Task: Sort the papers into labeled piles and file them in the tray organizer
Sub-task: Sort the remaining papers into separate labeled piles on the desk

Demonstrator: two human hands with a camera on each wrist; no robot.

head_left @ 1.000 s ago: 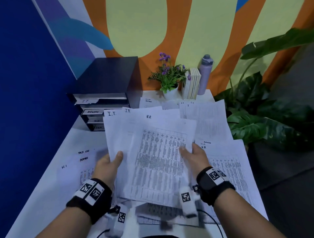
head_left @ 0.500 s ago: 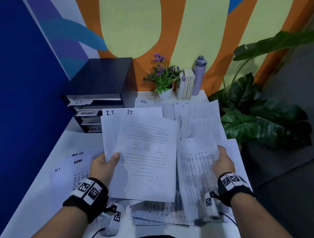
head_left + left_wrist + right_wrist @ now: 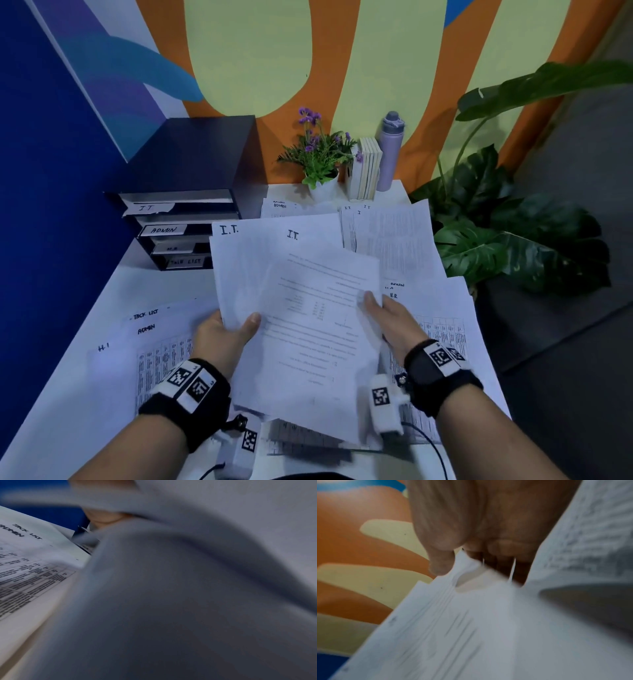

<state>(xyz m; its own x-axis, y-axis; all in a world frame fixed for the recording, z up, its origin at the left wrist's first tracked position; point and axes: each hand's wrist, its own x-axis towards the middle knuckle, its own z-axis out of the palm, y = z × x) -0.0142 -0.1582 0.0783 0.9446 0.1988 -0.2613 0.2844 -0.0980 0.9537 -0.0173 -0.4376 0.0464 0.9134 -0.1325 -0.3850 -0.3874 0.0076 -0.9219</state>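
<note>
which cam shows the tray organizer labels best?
Head view. The tray organizer faces the camera, and its label strips read IT, ADMIN and TASK LIST; the third strip is too small to read. Left wrist catches only a blurred sliver of it behind held paper. Right wrist shows none of it.

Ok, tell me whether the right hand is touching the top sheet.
Touching. The right wrist view shows the right hand pinching the top sheet at its edge, thumb against fingers.
</note>
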